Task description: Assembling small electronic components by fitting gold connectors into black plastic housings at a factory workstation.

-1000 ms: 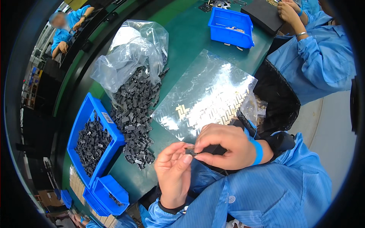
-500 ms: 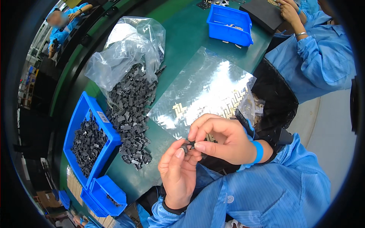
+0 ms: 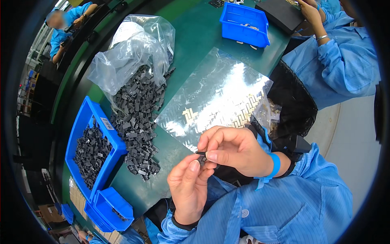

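Over the table's near edge, my left hand and my right hand meet fingertip to fingertip. Between them is a small dark plastic piece, largely covered by the fingers. My left thumb and fingers pinch it from below; my right thumb and forefinger grip it from above. Just beyond my hands lies a clear plastic sheet or bag with several small gold-coloured metal pieces on or in it. Left of my hands spreads a heap of small dark grey plastic blocks.
A crumpled clear bag lies at the heap's far end. One blue bin holds small black parts; a smaller blue bin stands nearer. Another blue bin is at the back, beside a black box. Co-workers sit at right and far left.
My hands stay together on the dark piece, with fingers slightly shifted and the piece turned a little. The view has moved slightly. The far-left person has changed posture.
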Demonstrator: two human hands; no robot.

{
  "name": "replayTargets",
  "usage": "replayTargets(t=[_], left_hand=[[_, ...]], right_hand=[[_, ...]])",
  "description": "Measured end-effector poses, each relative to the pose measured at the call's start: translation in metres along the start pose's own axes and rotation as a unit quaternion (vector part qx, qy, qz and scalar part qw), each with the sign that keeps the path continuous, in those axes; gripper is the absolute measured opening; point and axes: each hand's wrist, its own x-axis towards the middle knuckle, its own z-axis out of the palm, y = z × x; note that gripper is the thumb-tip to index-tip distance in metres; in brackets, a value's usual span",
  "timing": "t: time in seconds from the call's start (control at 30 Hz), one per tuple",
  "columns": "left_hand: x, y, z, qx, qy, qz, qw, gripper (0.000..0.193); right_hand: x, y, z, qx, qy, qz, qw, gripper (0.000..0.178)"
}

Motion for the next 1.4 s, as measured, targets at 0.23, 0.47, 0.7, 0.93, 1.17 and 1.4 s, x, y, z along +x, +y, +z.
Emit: replayTargets(t=[0.23, 0.47, 0.7, 0.93, 1.17, 1.4], left_hand=[[-0.003, 0.0, 0.002, 0.024, 0.034, 0.01, 0.999, 0.019], [-0.005, -0.002, 0.002, 0.047, 0.041, 0.025, 0.998, 0.023], [-0.005, -0.006, -0.002, 0.095, 0.053, 0.062, 0.992, 0.022], [-0.005, -0.006, 0.0, 0.092, 0.056, 0.062, 0.992, 0.022], [-0.006, -0.007, 0.0, 0.095, 0.054, 0.071, 0.991, 0.021], [-0.006, -0.005, 0.002, 0.076, 0.049, 0.063, 0.994, 0.019]], right_hand=[[-0.001, 0.0, 0.002, -0.001, 0.002, 0.003, 1.0, 0.01], [0.002, 0.005, 0.002, -0.002, 0.002, 0.004, 1.0, 0.01], [0.002, 0.006, 0.003, -0.004, 0.003, 0.002, 1.0, 0.011], [0.002, 0.006, 0.003, -0.005, 0.004, 0.001, 1.0, 0.011], [0.002, 0.011, 0.005, -0.01, 0.003, -0.003, 1.0, 0.011], [0.002, 0.014, 0.006, -0.014, 0.002, -0.006, 1.0, 0.011]])
